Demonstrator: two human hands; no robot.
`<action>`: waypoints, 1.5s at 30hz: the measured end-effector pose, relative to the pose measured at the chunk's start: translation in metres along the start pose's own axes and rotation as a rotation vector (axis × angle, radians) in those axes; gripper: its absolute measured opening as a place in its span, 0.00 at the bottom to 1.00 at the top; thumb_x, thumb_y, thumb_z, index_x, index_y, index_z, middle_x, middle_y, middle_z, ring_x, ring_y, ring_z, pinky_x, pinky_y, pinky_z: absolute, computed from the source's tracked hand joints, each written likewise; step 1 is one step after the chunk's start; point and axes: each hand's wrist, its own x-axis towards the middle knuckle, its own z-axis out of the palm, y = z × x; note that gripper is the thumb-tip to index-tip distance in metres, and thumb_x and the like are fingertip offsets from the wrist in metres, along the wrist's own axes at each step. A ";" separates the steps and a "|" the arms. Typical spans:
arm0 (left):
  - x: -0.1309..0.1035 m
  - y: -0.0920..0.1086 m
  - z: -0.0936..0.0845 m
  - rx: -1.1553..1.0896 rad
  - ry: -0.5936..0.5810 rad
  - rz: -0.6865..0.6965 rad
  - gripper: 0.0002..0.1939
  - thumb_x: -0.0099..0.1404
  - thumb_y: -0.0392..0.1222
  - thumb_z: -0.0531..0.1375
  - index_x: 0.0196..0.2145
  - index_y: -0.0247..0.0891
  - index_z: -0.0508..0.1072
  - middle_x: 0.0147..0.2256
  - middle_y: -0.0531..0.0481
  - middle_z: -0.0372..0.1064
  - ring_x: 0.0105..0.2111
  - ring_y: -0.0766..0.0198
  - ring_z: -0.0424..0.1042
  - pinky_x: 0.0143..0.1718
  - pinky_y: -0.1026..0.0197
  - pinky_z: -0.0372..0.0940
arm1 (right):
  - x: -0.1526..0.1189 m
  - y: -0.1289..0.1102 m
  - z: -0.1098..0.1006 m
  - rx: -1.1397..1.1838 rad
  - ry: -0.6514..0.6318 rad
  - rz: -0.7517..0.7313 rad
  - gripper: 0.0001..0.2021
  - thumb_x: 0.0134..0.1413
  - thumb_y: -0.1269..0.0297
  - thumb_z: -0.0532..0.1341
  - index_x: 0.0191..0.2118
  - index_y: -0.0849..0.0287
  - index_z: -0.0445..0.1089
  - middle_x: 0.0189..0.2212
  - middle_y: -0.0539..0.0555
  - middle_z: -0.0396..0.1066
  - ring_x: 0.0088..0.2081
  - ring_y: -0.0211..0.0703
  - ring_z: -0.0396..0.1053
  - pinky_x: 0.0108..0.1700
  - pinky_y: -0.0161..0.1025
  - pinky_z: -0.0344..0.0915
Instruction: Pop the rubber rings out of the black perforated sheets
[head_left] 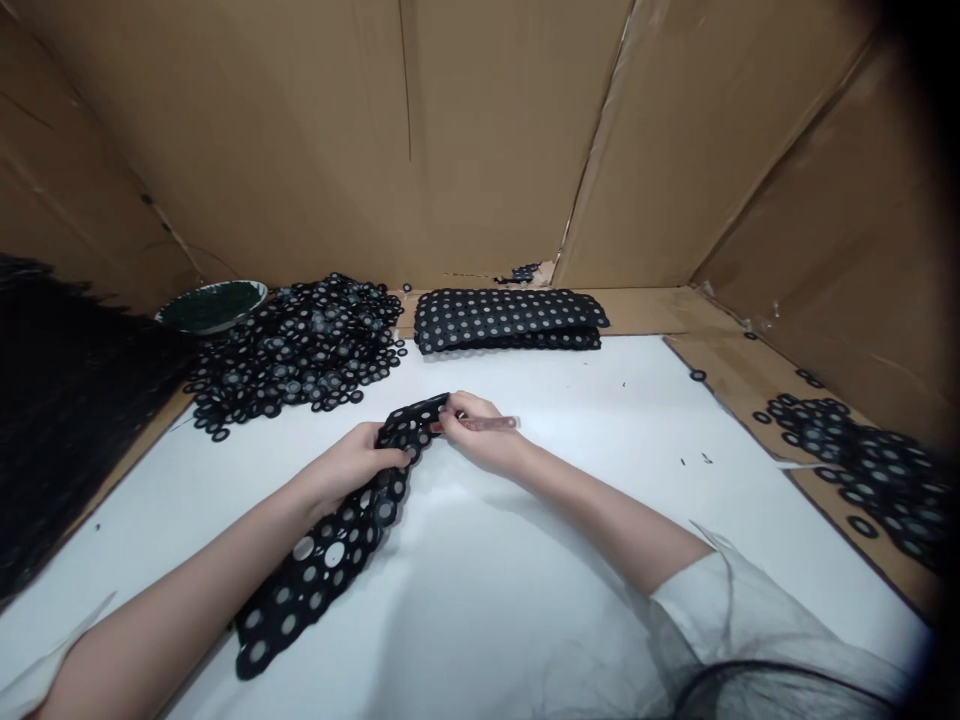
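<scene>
A black perforated rubber sheet [300, 590], set with rows of round holes, runs slantwise over the white tabletop, its far end lifted. My left hand [364, 465] grips it near that end, thumb on top. At the far end my right hand [472, 425] is closed around a small tool with a reddish translucent handle [499, 423]. The tool's tip is hidden by the fingers and the sheet, so its kind does not show. My right fingertips touch the sheet's edge.
Behind my left hand lies a large heap of black rubber rings [300, 345] beside a white-rimmed bowl of dark green stuff [214, 305]. Stacked or folded dotted sheets [510, 320] rest at the back. More rings [862, 450] lie right. Cardboard walls [480, 150] enclose the white tabletop [480, 600].
</scene>
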 end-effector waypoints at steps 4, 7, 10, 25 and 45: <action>0.002 0.000 -0.007 -0.070 -0.090 -0.084 0.11 0.46 0.39 0.61 0.30 0.34 0.69 0.23 0.51 0.69 0.23 0.64 0.67 0.24 0.63 0.60 | 0.001 0.005 -0.002 0.237 -0.077 0.144 0.12 0.50 0.60 0.50 0.21 0.60 0.56 0.21 0.48 0.63 0.26 0.35 0.61 0.27 0.32 0.54; 0.003 -0.001 -0.010 -0.095 -0.141 -0.086 0.13 0.46 0.38 0.61 0.32 0.33 0.70 0.26 0.49 0.71 0.26 0.62 0.68 0.28 0.62 0.61 | 0.003 0.008 -0.004 0.449 -0.131 0.195 0.10 0.49 0.62 0.51 0.21 0.60 0.56 0.23 0.50 0.68 0.28 0.36 0.65 0.27 0.31 0.55; 0.004 0.000 -0.011 -0.109 -0.148 -0.041 0.16 0.45 0.39 0.63 0.34 0.34 0.71 0.30 0.48 0.72 0.30 0.60 0.70 0.32 0.61 0.63 | 0.005 0.012 -0.007 0.563 -0.137 0.234 0.09 0.48 0.64 0.52 0.20 0.60 0.56 0.25 0.52 0.71 0.24 0.33 0.64 0.23 0.30 0.53; 0.010 -0.009 -0.005 -0.236 0.038 0.032 0.13 0.47 0.39 0.62 0.34 0.34 0.72 0.32 0.47 0.73 0.31 0.59 0.71 0.36 0.59 0.62 | 0.000 -0.002 -0.005 0.573 -0.053 0.170 0.14 0.52 0.56 0.51 0.23 0.58 0.54 0.20 0.48 0.64 0.24 0.35 0.65 0.22 0.30 0.56; 0.002 -0.011 0.012 -0.078 0.300 0.327 0.15 0.51 0.48 0.59 0.34 0.36 0.71 0.34 0.50 0.72 0.34 0.59 0.69 0.34 0.62 0.62 | -0.015 -0.030 -0.004 -0.104 0.071 -0.169 0.08 0.57 0.65 0.43 0.27 0.57 0.50 0.27 0.51 0.56 0.28 0.37 0.58 0.31 0.35 0.56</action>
